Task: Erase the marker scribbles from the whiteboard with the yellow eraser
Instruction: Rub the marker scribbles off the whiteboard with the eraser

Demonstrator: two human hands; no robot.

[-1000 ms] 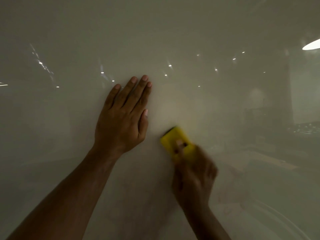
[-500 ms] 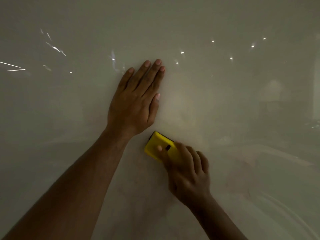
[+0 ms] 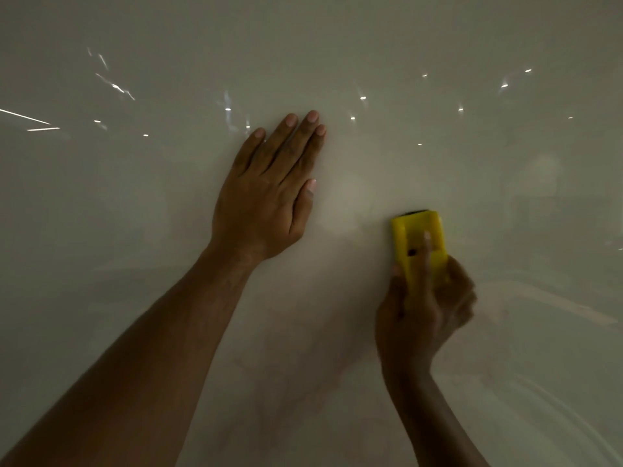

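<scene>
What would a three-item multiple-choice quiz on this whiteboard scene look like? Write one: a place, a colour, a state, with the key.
1. Where is the eraser relative to the flat hand?
A. To its right and lower
B. Directly above it
C. Under its palm

2. What colour is the eraser's body?
A. Blue
B. Yellow
C. White

3. How does the left hand lie?
A. Curled in a fist
B. Pinching a marker
C. Flat on the board, fingers straight

Key:
1 A: the eraser sits right of and below the left hand.
2 B: its plastic back is yellow, with a dark edge at the top.
3 C: the left hand lies spread against the whiteboard, while the right hand grips the eraser.
</scene>
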